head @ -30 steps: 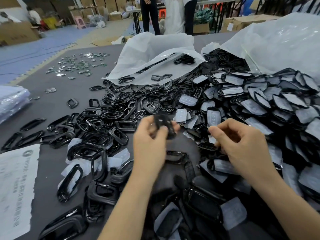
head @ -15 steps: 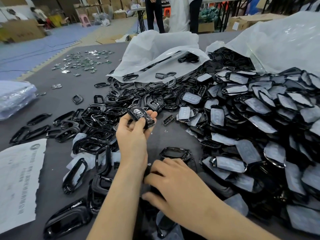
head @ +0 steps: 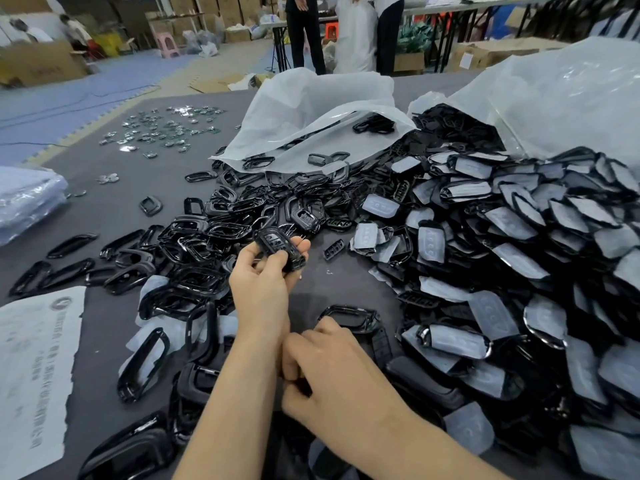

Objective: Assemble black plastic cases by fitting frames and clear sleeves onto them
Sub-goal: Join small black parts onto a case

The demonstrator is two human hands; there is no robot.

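Observation:
My left hand [head: 263, 289] grips a black plastic case [head: 278, 247] with button holes, held up over the grey table [head: 104, 209]. My right hand [head: 329, 372] is lower, close to my left forearm, with its fingers curled down into the near pile of black parts; what it holds is hidden. A heap of glossy black frames [head: 194, 244] lies to the left. A big heap of cases with clear sleeves [head: 502, 265] fills the right side. One black frame [head: 349, 315] lies just beyond my right hand.
Two white plastic bags [head: 311, 109] spill parts at the back. Small shiny metal pieces [head: 162, 129] are scattered far left. A printed white sheet [head: 31, 368] lies near left, and a wrapped bundle [head: 27, 199] sits at the left edge. People stand beyond the table.
My left hand carried the case leftward and now holds it still. My right hand came off the right heap, dropped to the near pile beside my left forearm, and stays there.

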